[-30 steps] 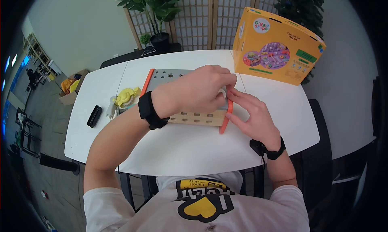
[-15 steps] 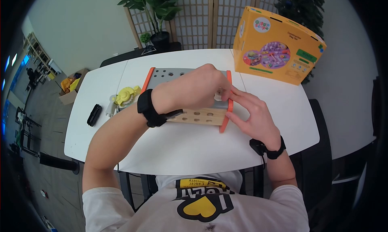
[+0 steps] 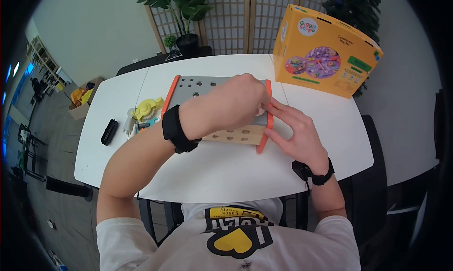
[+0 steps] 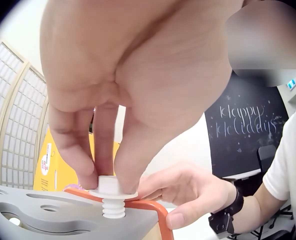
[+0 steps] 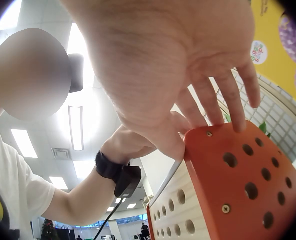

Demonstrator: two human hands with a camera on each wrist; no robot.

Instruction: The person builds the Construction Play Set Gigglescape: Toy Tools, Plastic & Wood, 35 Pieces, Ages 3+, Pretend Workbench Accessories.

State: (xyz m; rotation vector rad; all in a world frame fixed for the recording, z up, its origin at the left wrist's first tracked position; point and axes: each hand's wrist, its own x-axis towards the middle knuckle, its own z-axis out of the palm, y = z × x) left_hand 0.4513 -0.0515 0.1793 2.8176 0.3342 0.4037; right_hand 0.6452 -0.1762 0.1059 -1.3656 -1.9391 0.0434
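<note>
White table [image 3: 212,176], rounded at the corners, a seam running across its left part; grey floor to the left. Lattice screen [image 3: 231,28] along the far side, a leafy plant [image 3: 184,11] in a dark pot before it. Dark chair [image 3: 375,162] against the right end. Chalkboard [image 4: 245,137] on a wall, white lettering, first word "Happy". Open carton [image 3: 78,112] on the floor, far left, orange and yellow stuff inside.

On the table: yellow play-set box [image 3: 325,49] standing at the far right. Yellow toy piece [image 3: 146,109] left of the grey-topped bench [image 3: 184,95], smaller parts just beside it, partly behind the forearm. Black case [image 3: 109,132] farther left, near the edge.

Bench sits mid-table. Left hand [image 3: 231,101] and its forearm cross over it, hiding much of the perforated top from above. Fingertips and thumb pinch the head of a white bolt [image 4: 112,194], upright at the bench's right end, threads showing below the flange. Right hand [image 3: 296,131]: fingers spread, fairly straight, touching the top edge of the orange end panel [image 5: 220,180], thumb at its near corner.
</note>
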